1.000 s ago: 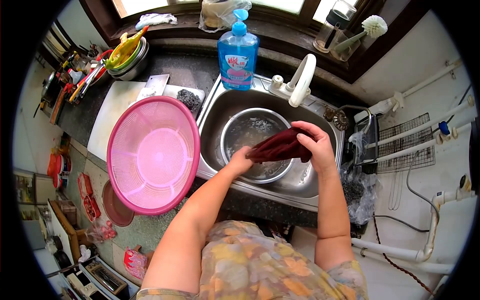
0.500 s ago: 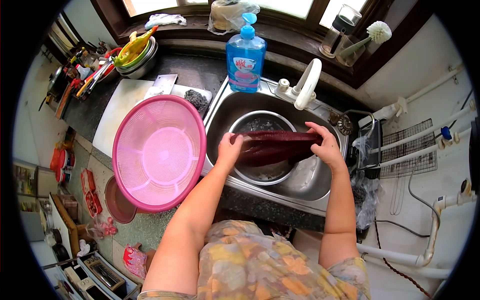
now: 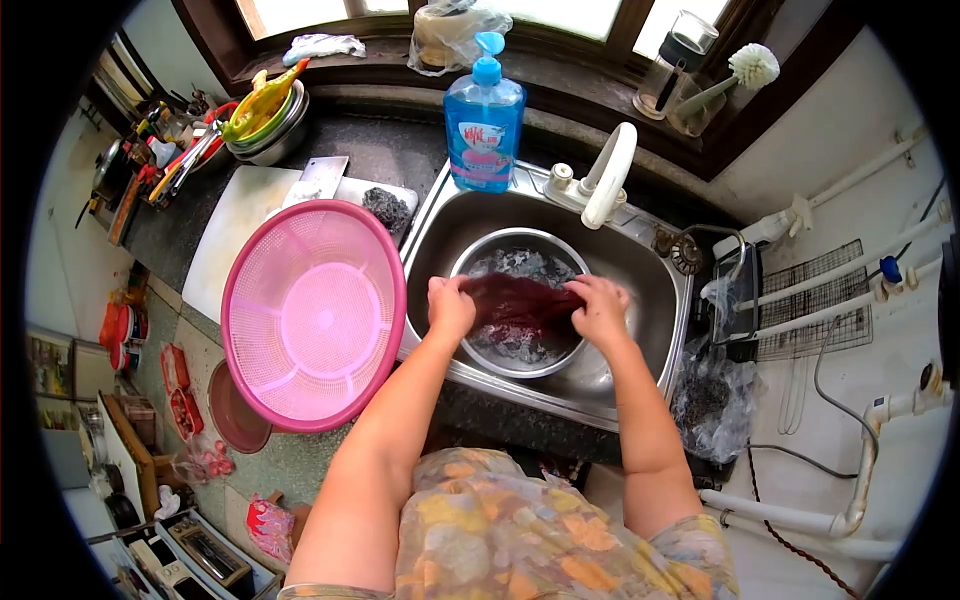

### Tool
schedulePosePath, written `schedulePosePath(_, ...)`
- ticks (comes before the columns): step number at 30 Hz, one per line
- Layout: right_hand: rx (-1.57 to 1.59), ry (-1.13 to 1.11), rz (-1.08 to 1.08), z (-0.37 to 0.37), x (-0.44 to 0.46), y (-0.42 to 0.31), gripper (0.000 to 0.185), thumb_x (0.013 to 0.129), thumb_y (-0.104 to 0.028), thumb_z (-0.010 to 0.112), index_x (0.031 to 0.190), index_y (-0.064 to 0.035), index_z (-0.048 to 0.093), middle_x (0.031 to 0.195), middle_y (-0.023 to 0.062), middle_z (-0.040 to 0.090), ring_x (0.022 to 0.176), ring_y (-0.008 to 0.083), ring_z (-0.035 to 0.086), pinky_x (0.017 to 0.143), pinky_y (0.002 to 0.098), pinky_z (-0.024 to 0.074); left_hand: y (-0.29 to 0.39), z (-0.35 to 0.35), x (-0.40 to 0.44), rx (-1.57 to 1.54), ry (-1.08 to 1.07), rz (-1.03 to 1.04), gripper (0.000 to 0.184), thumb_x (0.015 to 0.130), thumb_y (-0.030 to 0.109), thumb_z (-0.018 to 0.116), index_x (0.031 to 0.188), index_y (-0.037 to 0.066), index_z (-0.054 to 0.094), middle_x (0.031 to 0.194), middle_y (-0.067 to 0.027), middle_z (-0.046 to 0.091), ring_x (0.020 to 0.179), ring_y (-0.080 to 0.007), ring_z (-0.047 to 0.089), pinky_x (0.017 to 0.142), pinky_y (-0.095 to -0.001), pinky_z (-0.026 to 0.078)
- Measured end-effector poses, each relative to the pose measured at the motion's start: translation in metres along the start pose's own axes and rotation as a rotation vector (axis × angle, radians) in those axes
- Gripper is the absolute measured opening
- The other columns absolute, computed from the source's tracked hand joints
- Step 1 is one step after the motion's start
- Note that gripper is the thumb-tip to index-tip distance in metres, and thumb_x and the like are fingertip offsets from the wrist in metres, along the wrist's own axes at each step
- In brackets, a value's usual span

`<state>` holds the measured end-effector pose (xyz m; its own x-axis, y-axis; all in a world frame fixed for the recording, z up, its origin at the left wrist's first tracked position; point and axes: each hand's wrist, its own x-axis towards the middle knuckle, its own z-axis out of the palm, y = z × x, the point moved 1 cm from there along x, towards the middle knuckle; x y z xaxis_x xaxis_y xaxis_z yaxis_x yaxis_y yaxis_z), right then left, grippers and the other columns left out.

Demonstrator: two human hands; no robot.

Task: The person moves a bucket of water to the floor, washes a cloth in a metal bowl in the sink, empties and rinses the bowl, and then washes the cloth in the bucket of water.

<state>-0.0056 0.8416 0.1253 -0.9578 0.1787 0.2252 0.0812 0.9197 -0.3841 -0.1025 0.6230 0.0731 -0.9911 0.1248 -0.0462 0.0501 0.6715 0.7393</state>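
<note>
Looks like the dip step: your left hand (image 3: 450, 308) and right hand (image 3: 602, 310) pinch the maroon cloth (image 3: 520, 300) over the basin (image 3: 519, 232); any lift needs both grips.

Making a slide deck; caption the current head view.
Two hands hold a dark red cloth over a metal basin in a sink.

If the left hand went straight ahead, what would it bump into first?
The left hand would probably meet the metal bowl first; if it passes above, likely the soap bottle. Its height is unclear.
</note>
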Motion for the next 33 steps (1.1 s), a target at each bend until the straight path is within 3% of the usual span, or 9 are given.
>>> schedulePosePath(5, 0.148, -0.226, 0.022, 0.049, 0.002, -0.002, 0.044, 0.059, -0.002, 0.053, 0.101, -0.0115, 0.056, 0.112, 0.0097, 0.049, 0.106, 0.0288, 0.041, 0.088, 0.0375, 0.0370, -0.001, 0.008, -0.016, 0.144, -0.091, 0.133, 0.034, 0.064, 0.009, 0.054, 0.097, 0.000, 0.056, 0.109, -0.0201, 0.044, 0.102, -0.0348, 0.042, 0.090, -0.0383, 0.034)
schedulePosePath(12, -0.091, -0.525, 0.172, 0.107, 0.003, -0.033, 0.092, 0.055, -0.012, 0.071, 0.129, -0.0161, 0.017, 0.128, 0.0071, 0.029, 0.118, 0.0326, 0.025, 0.089, 0.0407, 0.0379, -0.006, 0.007, -0.032, 0.216, -0.304, 0.188, 0.046, 0.066, 0.015, 0.055, 0.108, -0.003, 0.048, 0.119, -0.0229, 0.039, 0.112, -0.0356, 0.035, 0.096, -0.0381, 0.029)
schedulePosePath(15, -0.194, -0.740, 0.239, 0.128, 0.008, -0.024, 0.065, 0.059, -0.016, 0.067, 0.118, -0.0113, 0.040, 0.110, 0.0121, 0.050, 0.107, 0.0290, 0.043, 0.083, 0.0379, 0.0426, -0.003, 0.008, -0.036, 0.159, -0.352, 0.186, 0.047, 0.068, 0.018, 0.056, 0.110, -0.003, 0.046, 0.119, -0.0227, 0.039, 0.111, -0.0354, 0.036, 0.095, -0.0373, 0.030)
schedulePosePath(18, 0.178, -0.548, 0.183, 0.090, 0.020, -0.031, 0.040, 0.058, -0.013, 0.062, 0.097, -0.0046, 0.056, 0.089, 0.0178, 0.058, 0.086, 0.0341, 0.054, 0.077, 0.0384, 0.0432, 0.001, 0.014, -0.031, 0.018, -0.364, 0.057, 0.048, 0.075, 0.027, 0.053, 0.114, 0.000, 0.044, 0.118, -0.0217, 0.041, 0.110, -0.0343, 0.039, 0.095, -0.0364, 0.030)
schedulePosePath(21, 0.586, -0.562, 0.178, 0.042, 0.026, -0.042, 0.042, 0.057, -0.010, 0.060, 0.098, -0.0029, 0.055, 0.086, 0.0130, 0.059, 0.077, 0.0230, 0.057, 0.071, 0.0302, 0.0446, -0.009, 0.039, -0.019, -0.098, -0.333, -0.047, 0.046, 0.080, 0.034, 0.047, 0.117, 0.006, 0.044, 0.120, -0.0189, 0.042, 0.109, -0.0317, 0.042, 0.095, -0.0317, 0.028)
schedulePosePath(24, 1.033, -0.558, 0.234, -0.016, 0.026, -0.069, 0.036, 0.066, -0.007, 0.059, 0.100, 0.0011, 0.051, 0.087, 0.0036, 0.056, 0.077, 0.0098, 0.053, 0.068, 0.0226, 0.0430, 0.012, 0.029, -0.022, -1.024, -0.546, -0.353, 0.046, 0.084, 0.043, 0.038, 0.122, 0.016, 0.039, 0.125, -0.0041, 0.039, 0.114, -0.0191, 0.036, 0.095, -0.0328, 0.025)
schedulePosePath(29, 1.186, -0.515, 0.341, -0.038, 0.020, -0.085, 0.021, 0.069, -0.007, 0.061, 0.087, -0.0006, 0.053, 0.085, 0.0037, 0.054, 0.076, 0.0108, 0.051, 0.069, 0.0236, 0.0416, 0.057, 0.022, -0.021, -1.434, -0.904, -0.780, 0.053, 0.077, 0.058, 0.039, 0.114, 0.021, 0.044, 0.114, -0.0050, 0.046, 0.105, -0.0238, 0.043, 0.083, -0.0467, 0.036)
schedulePosePath(30, 1.098, -0.404, 0.194, -0.033, 0.018, -0.087, 0.019, 0.068, -0.007, 0.061, 0.085, -0.0006, 0.054, 0.089, 0.0049, 0.053, 0.081, 0.0126, 0.050, 0.072, 0.0249, 0.0403, 0.080, -0.004, -0.029, -1.346, -0.714, -0.766, 0.053, 0.074, 0.060, 0.042, 0.100, 0.015, 0.052, 0.102, -0.0073, 0.053, 0.093, -0.0231, 0.051, 0.079, -0.0403, 0.040)
schedulePosePath(33, 0.832, -0.112, -0.109, -0.022, 0.009, -0.092, 0.025, 0.064, -0.009, 0.064, 0.085, -0.0023, 0.053, 0.102, 0.0087, 0.047, 0.094, 0.0218, 0.044, 0.081, 0.0307, 0.0362, 0.064, 0.020, -0.027, -1.528, -0.878, -0.842, 0.050, 0.074, 0.058, 0.043, 0.089, 0.012, 0.055, 0.091, -0.0082, 0.057, 0.085, -0.0232, 0.054, 0.076, -0.0365, 0.043)
